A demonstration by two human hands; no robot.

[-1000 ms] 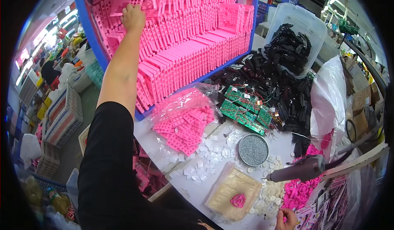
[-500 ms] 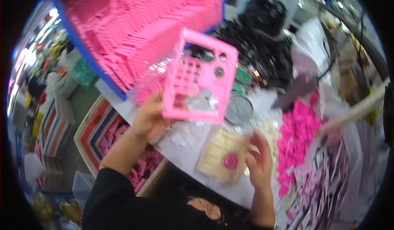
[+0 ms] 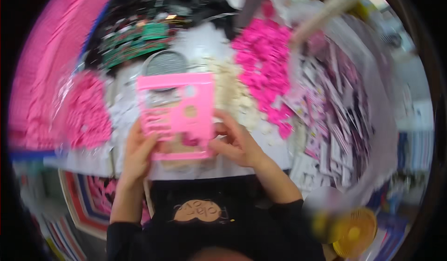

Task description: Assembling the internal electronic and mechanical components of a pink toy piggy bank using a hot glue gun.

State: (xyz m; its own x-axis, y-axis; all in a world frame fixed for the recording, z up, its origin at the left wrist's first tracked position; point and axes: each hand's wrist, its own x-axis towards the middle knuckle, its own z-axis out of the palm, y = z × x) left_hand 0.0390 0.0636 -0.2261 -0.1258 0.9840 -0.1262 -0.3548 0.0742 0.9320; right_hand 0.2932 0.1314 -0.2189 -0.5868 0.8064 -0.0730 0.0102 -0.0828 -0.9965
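A pink plastic casing point(image 3: 203, 116), a flat panel with square and round cutouts, is held over the near edge of the white table. My left hand point(image 3: 136, 155) grips its left side, thumb in front. My right hand point(image 3: 235, 142) has its fingers curled at the right edge, the thumb apparently on the rim; motion blur softens the contact. Through the lower cutouts a cream block point(image 3: 171, 147) shows, with a magenta piece point(image 3: 190, 140) on it. Most of that block is hidden behind the casing.
Behind the casing are a round grey tin point(image 3: 165, 62), green circuit boards point(image 3: 135, 42) and black wires point(image 3: 153, 2). Small magenta parts point(image 3: 263, 56) and cream parts point(image 3: 228, 81) lie rightward, beside a bag of printed strips point(image 3: 335, 116). Bagged pink parts point(image 3: 87, 112) and stacked casings point(image 3: 46, 65) are left.
The casing has come down from beside the crate to above the cream block, in front of me. My right hand has moved from the block to the casing's edge. The view has turned right.
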